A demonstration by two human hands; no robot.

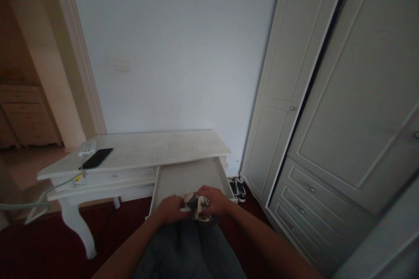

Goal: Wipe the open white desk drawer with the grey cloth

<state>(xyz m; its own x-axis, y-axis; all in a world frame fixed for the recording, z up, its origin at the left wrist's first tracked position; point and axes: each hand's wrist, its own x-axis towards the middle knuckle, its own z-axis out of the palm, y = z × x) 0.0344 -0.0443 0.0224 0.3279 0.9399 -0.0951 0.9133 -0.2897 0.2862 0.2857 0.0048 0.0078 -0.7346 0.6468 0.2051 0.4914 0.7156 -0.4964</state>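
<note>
A crumpled cloth (200,205) with a dark and cream pattern is bunched between my two hands, over the front edge of the pulled-out drawer (186,174). From the right, my right hand (212,200) is closed round the cloth. My left hand (170,209) has its fingers curled in at the cloth's left side, gripping it by the drawer front. The fingertips of both hands are partly hidden by the folds. The drawer belongs to a worn white table (157,146).
A black phone (97,158) and a white object (87,147) lie at the table's left end, near a pale cable (62,184). Black-and-white shoes (240,189) stand on the dark red floor beside the table. A white wardrobe (278,130) rises on the right.
</note>
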